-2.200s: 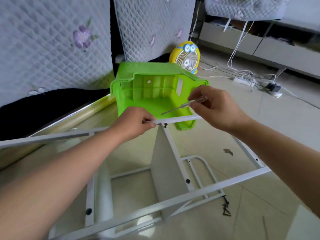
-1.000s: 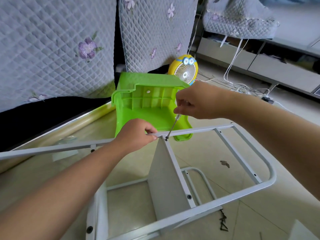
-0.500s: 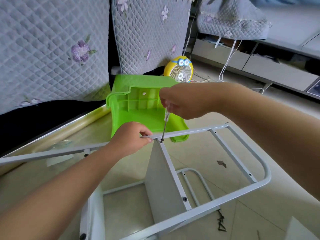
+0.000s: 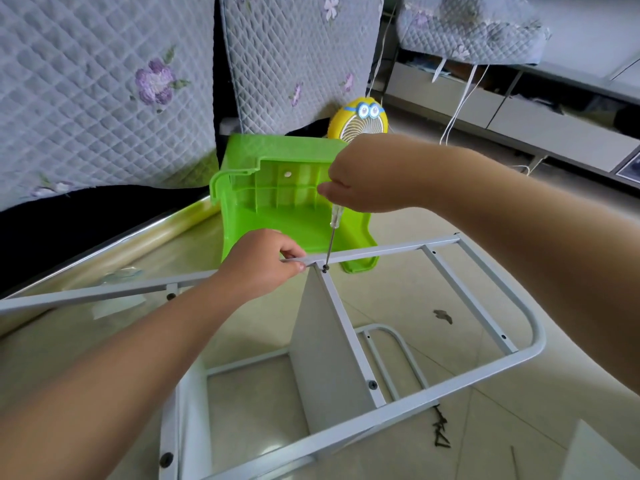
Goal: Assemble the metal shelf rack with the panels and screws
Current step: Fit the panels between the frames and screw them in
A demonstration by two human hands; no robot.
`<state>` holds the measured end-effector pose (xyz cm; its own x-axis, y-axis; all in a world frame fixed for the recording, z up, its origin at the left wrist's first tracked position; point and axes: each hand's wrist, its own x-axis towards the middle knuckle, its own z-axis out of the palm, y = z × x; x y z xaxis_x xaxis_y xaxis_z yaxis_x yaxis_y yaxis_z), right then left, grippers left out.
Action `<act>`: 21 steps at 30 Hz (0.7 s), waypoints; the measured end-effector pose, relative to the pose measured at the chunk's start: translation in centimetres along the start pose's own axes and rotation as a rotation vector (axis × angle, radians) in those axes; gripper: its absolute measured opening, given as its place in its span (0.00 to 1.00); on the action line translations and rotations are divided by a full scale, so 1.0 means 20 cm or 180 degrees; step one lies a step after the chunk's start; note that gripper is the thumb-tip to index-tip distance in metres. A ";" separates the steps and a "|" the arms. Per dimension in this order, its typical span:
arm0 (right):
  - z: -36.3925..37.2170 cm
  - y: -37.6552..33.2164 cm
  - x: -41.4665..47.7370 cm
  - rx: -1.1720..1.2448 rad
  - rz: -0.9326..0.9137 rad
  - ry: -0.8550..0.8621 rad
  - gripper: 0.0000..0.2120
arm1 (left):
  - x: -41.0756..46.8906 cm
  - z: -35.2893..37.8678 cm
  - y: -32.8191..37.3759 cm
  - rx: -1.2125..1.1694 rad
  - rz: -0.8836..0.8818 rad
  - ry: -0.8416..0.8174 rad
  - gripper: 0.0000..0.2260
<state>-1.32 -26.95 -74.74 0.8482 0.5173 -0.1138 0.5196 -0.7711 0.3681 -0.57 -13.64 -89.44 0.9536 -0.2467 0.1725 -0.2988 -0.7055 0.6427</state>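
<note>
On my feed the right hand (image 4: 363, 181) sits high in the middle of the view, fingers curled tight round the top of a screwdriver (image 4: 334, 219) with a clear handle. Only the lower part of that handle and the thin shaft show below the fist. The tool stands almost upright, leaning slightly, and its tip rests on a dark screw (image 4: 325, 268) where the white panel (image 4: 322, 348) meets the far rail (image 4: 381, 251) of the rack frame (image 4: 533, 344). So the screw lies straight below my right hand and a little toward me, with the shaft bridging the gap. The left hand (image 4: 261, 271) comes in from the lower left and pinches the same rail between thumb and bent fingers, just beside the screw on its left, close to it but not touching it. The panel stands on edge between the far rail and the near one, where a second dark screw (image 4: 372, 385) shows at its near corner. The frame lies on the pale floor (image 4: 398, 299). A few loose screws (image 4: 440, 433) lie on the floor to the right, just beyond the near rail. Behind the far rail a green stool (image 4: 277, 209) lies tipped on its side, and a yellow fan (image 4: 362, 124) stands behind that, partly hidden by my right hand.
</note>
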 end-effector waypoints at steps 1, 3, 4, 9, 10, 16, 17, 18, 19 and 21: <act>0.01 0.00 0.00 0.0080 0.0054 0.0011 0.22 | 0.00 0.00 0.00 0.0004 -0.0001 0.0002 0.09; 0.03 0.02 -0.01 0.0239 0.0101 0.0032 0.20 | -0.01 0.00 0.00 0.0031 -0.0006 -0.0007 0.09; 0.03 0.02 -0.02 0.0304 0.0077 0.0045 0.18 | -0.01 0.00 0.00 0.0051 -0.0017 -0.0007 0.09; 0.06 0.05 -0.06 0.0948 -0.0281 0.0072 0.06 | -0.01 0.00 0.00 0.0115 -0.0085 -0.0005 0.09; 0.06 0.07 -0.06 0.1061 -0.0384 0.0160 0.08 | -0.01 0.00 0.00 0.0124 -0.0095 -0.0002 0.09; 0.05 0.11 -0.05 0.0650 -0.0666 0.0124 0.10 | -0.01 0.00 0.00 0.0138 -0.0120 -0.0007 0.09; 0.05 0.11 -0.05 0.0569 -0.0541 0.0036 0.11 | -0.01 0.00 0.00 0.0135 -0.0120 -0.0011 0.09; 0.04 0.10 -0.05 0.0492 -0.0413 -0.0026 0.13 | -0.01 0.00 0.00 0.0131 -0.0124 -0.0015 0.09; 0.04 0.09 -0.05 0.0389 -0.0301 -0.0084 0.15 | -0.01 0.00 0.00 0.0126 -0.0127 -0.0019 0.09; 0.04 0.07 -0.04 0.0116 -0.0095 -0.0202 0.20 | -0.01 0.00 -0.01 0.0106 -0.0122 -0.0006 0.08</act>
<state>-1.20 -28.71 -74.83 0.8365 0.5165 -0.1830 0.5472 -0.7693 0.3298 -0.79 -13.47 -89.55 0.9643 -0.2202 0.1469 -0.2631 -0.7362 0.6235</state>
